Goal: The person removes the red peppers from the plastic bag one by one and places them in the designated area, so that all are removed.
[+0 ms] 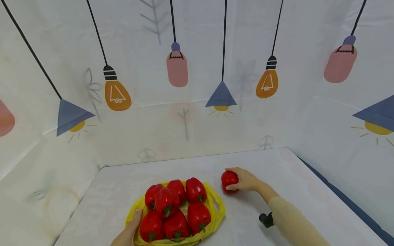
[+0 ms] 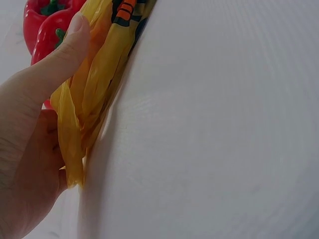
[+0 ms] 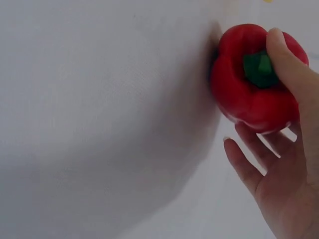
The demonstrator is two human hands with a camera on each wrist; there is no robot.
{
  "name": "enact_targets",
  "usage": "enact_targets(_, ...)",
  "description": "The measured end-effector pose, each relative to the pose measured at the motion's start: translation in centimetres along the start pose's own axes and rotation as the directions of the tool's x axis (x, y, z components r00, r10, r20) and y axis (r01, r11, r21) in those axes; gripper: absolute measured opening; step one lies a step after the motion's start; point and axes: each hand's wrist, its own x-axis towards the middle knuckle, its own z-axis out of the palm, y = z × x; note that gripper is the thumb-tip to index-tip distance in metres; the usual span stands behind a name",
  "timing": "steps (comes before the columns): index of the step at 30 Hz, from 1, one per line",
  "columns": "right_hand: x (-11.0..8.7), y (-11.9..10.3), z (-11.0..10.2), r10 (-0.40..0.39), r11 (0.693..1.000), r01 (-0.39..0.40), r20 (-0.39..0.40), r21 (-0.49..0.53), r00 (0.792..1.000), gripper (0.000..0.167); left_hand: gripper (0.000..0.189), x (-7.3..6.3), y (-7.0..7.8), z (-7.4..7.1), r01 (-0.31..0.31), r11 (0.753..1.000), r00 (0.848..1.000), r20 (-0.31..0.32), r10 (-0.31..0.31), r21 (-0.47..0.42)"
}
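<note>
The right hand (image 1: 246,180) grips a glossy, lobed red pepper (image 3: 244,102) with a green stem (image 3: 260,69) while the left hand (image 1: 131,227) holds a yellow bag (image 1: 219,216) bearing seven more.

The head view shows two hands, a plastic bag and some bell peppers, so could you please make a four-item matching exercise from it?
1. Left hand
2. Right hand
3. Plastic bag
4. Bell pepper stems

A. Green
B. On a lone red bell pepper
C. Yellow
D. At the bag's left side

Pairs: 1-D, 2-B, 3-C, 4-A
</note>
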Motion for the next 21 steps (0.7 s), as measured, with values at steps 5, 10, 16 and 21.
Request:
enact_targets(5,-0.1,-0.4,-0.1,0.021,1.000,-0.021,-0.007,-0.018,1.000,0.083,0.129,-0.3,1.9,-0.6,0.265,0.964,0.960,0.098,-0.263,-0.009)
enact_targets(10,-0.5,-1.1,-0.4,0.037,0.997,-0.037,-0.004,-0.067,0.999,0.091,0.125,-0.1,1.8,-0.6,0.224,0.975,0.972,0.080,-0.223,-0.004)
enact_targets(16,-0.6,-2.0,-0.4,0.021,0.993,-0.026,-0.047,-0.112,0.999,0.098,0.124,0.1,1.7,-0.7,0.256,0.967,0.961,0.109,-0.253,-0.013)
enact_targets(21,-0.7,-3.0,-0.1,-0.070,0.987,0.054,-0.104,-0.152,0.992,0.098,0.123,-0.1,1.5,-0.5,0.268,0.963,0.957,0.117,-0.266,-0.003)
